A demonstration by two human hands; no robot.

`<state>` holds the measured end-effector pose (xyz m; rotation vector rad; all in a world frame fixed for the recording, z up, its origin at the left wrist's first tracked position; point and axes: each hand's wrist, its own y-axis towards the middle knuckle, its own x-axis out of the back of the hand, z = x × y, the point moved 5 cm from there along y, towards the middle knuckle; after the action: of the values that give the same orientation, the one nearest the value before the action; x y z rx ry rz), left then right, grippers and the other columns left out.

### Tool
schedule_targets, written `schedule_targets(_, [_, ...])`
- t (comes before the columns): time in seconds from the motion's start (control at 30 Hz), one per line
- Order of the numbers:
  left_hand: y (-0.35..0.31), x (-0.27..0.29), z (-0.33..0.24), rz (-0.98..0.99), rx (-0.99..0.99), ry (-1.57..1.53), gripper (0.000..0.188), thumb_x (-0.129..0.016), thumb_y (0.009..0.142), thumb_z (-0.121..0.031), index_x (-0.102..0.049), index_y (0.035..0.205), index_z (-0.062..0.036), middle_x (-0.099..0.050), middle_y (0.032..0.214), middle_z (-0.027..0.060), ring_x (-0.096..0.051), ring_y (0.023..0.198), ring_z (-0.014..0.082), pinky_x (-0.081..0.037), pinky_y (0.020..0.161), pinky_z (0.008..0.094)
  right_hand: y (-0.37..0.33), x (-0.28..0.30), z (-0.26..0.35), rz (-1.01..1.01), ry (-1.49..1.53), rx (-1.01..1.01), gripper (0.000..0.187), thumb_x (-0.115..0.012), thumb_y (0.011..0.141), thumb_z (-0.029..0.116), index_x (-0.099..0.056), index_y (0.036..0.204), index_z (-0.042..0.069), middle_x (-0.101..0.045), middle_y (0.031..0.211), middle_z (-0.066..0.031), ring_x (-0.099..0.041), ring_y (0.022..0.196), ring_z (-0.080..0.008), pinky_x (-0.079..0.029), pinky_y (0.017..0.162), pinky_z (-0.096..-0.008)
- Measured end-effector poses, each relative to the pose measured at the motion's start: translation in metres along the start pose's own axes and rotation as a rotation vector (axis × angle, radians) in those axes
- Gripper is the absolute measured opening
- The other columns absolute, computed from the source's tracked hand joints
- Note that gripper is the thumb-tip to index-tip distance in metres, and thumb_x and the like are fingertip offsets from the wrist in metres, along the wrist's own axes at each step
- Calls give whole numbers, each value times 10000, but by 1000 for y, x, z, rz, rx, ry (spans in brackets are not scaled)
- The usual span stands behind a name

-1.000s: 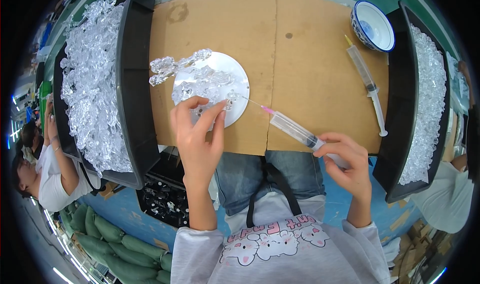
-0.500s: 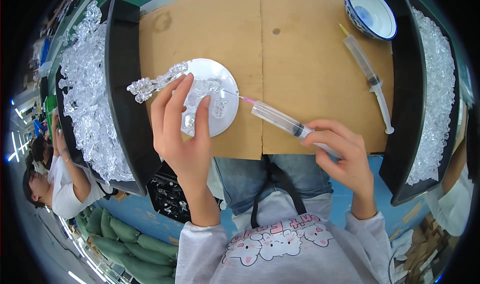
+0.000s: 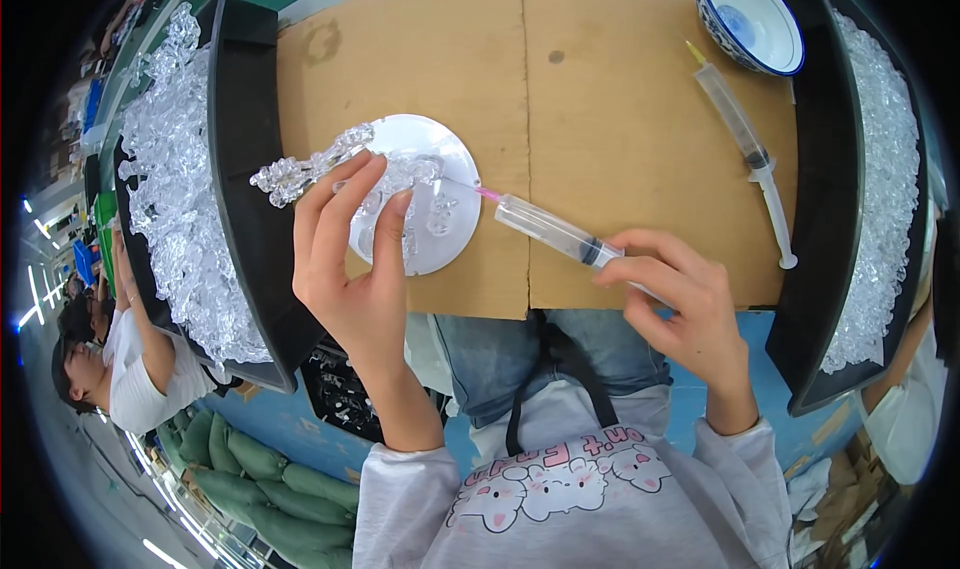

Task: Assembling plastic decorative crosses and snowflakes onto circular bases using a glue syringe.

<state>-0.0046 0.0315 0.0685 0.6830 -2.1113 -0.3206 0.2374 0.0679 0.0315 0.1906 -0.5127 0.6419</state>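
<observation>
My left hand (image 3: 345,244) is over a round white plate (image 3: 458,237), thumb and fingers closed on a clear plastic piece (image 3: 400,177). Part of that piece is hidden by the fingers. More clear pieces (image 3: 440,212) lie on the plate, and a cluster of clear beaded pieces (image 3: 300,172) juts past its left edge. In my right hand (image 3: 685,304) is a syringe (image 3: 545,229) with a pink needle hub, gripped near its plunger end. Its thin needle points left over the plate to the clear piece; whether the tip touches it I cannot tell.
A second syringe (image 3: 735,119) with a yellow tip lies on the cardboard (image 3: 620,99) at right, below a blue-and-white bowl (image 3: 750,19). Black bins (image 3: 245,149) heaped with clear plastic pieces flank the cardboard, left and right (image 3: 875,199). Another person (image 3: 140,369) sits at far left.
The syringe has shifted slightly left and farther from me, its needle reaching more over the plate. My left hand has moved a little left with the clear piece.
</observation>
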Motion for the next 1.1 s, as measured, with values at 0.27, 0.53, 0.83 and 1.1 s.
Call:
schedule_targets(0.27, [0,0,1,-2,21,-15,270,-737,723,33,-705,982,-34,-670,993,112,-656,940,227,-516,822,327,1,-2,-1,-40,-6,-7,261,-610,657,-57,-675,863,90,-650,987,-59,-634,662,-158,-493,554,-270])
schedule_targets(0.53, [0,0,1,1,6,-2,265,-736,730,24,-705,986,-36,-669,990,112,-657,938,231,-517,819,331,2,-2,-1,-53,-11,-4,267,-589,626,-67,-669,838,74,-658,966,-70,-621,652,-165,-482,548,-261])
schedule_targets(0.83, [-1,0,-6,20,-33,61,269,-741,733,16,-707,995,-35,-674,983,109,-658,928,229,-517,801,327,-4,4,-2,-18,10,-25,258,-627,665,-48,-681,870,100,-643,979,-45,-638,659,-156,-492,550,-281])
schedule_targets(1.1, [1,-4,-8,19,35,27,246,-725,745,36,-700,981,-28,-675,969,109,-663,931,232,-517,789,327,-13,32,-4,-215,-11,-100,293,-605,699,-96,-686,927,68,-651,1027,-116,-648,728,-209,-497,616,-275])
